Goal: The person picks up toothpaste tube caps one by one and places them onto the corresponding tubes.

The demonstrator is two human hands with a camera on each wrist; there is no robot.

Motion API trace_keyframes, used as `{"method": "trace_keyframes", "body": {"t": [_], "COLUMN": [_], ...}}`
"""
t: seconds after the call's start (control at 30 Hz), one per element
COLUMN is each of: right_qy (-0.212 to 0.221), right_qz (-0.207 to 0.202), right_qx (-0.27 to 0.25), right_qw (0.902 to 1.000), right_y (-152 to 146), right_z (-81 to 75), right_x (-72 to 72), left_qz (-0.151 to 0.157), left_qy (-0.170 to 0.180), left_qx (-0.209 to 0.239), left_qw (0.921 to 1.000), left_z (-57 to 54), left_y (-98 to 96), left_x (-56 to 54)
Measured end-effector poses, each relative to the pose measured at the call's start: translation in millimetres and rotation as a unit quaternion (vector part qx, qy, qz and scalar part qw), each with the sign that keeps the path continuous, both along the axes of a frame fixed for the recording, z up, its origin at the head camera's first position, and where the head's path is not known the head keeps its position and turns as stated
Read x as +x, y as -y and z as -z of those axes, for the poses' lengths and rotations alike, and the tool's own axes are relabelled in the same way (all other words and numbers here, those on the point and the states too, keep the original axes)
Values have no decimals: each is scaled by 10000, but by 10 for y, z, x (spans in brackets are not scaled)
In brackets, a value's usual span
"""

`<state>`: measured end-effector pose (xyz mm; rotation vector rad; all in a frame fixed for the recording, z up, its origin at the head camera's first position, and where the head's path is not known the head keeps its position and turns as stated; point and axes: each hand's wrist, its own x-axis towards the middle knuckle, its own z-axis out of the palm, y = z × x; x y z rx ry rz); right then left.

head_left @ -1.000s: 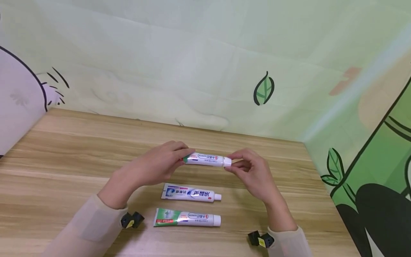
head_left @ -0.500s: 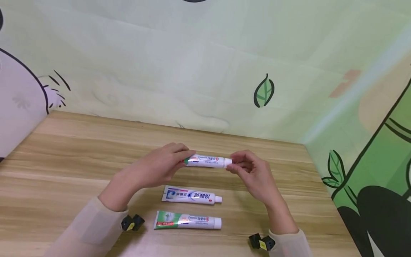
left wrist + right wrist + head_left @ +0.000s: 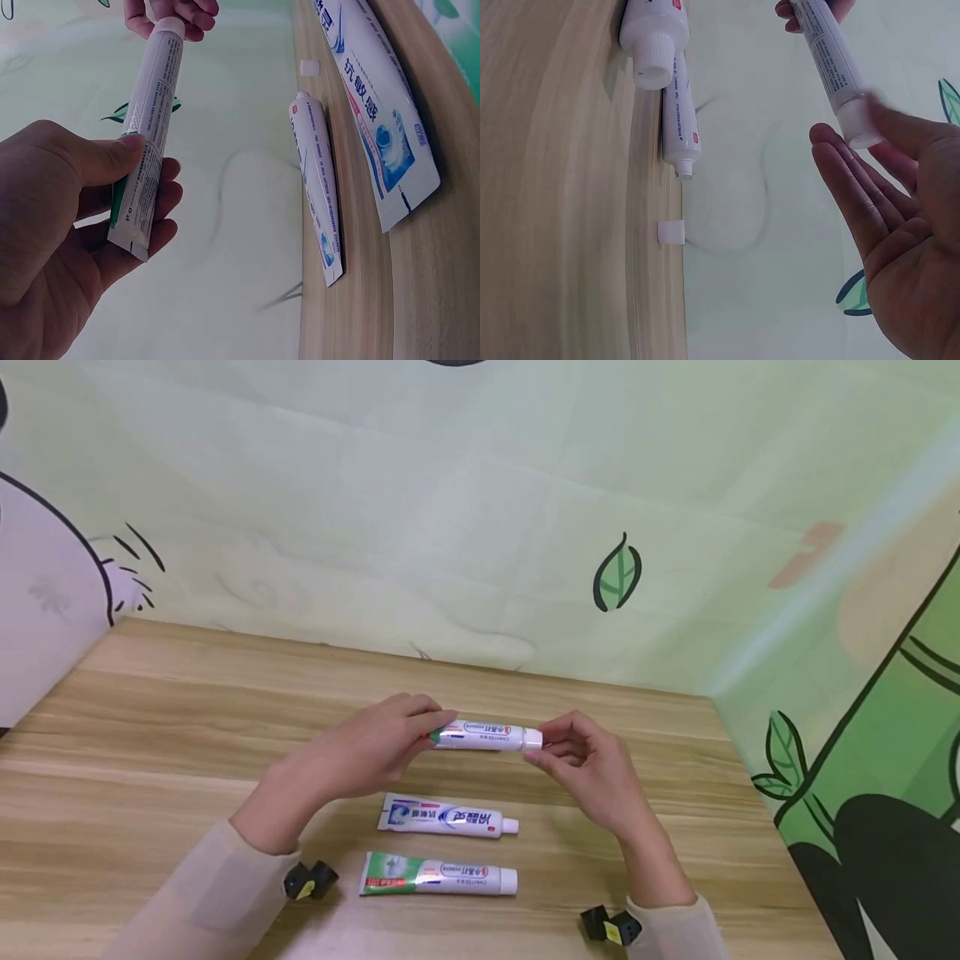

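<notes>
Behind everything, a pale green cloth backdrop [image 3: 375,527] printed with leaves and dark outlines spreads wide, with the wood-grain table [image 3: 225,710] running up to it. Two arms in light sleeves [image 3: 217,877] reach over the surface from the near side. The left hand [image 3: 375,747] grips the raised toothpaste tube [image 3: 480,736] by its flat end, thumb on one side and curled fingers on the other. The right hand [image 3: 596,768] is at the opposite end, its thumb against the tube and the other fingers loosely spread around; whether they press too, I cannot tell. That tube is held level above the table, cap end to the right. Nearer the person, a green-and-white tube [image 3: 442,874] lies flat, and between it and the raised one lies a blue-and-white tube [image 3: 450,816]. Farther back, the left wrist view shows another tube [image 3: 315,180] lying with its narrow nozzle bare. Small black blocks [image 3: 310,879] sit at both cuffs. A white cap [image 3: 532,739] is on the raised tube; a loose cap [image 3: 310,67] rests near the bare nozzle.
</notes>
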<state>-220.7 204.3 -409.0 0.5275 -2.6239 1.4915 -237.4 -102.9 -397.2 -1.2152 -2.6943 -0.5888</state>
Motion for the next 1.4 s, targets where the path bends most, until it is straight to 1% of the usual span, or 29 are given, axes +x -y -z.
{"method": "trace_keyframes", "body": {"t": [0.27,0.6,0.8,1.07,1.23,1.4], "right_qy": [-3,96,92,132,113,110], "right_qz": [141,8,-94,-231,-353,-379], "right_qx": [185,141,172,136,89,129], "right_qw": [9997,9999,9998,9996,9993,9991], "right_y": [-1,-3,-15,-25,-30,-27], "right_z": [0,-2,-15,9,12,19], "right_x": [18,25,1,0,-7,-13], "left_qz": [-23,-12,-31,-37,10,34], "left_qy": [52,-13,-90,-86,-164,-200], "left_qx": [-8,17,40,9,28,38], "left_qw": [10000,10000,9999,10000,9999,9998], "left_z": [-9,-4,-26,-16,-30,-29], "left_y": [-3,3,4,5,4,6], "left_x": [12,17,7,13,10,16]}}
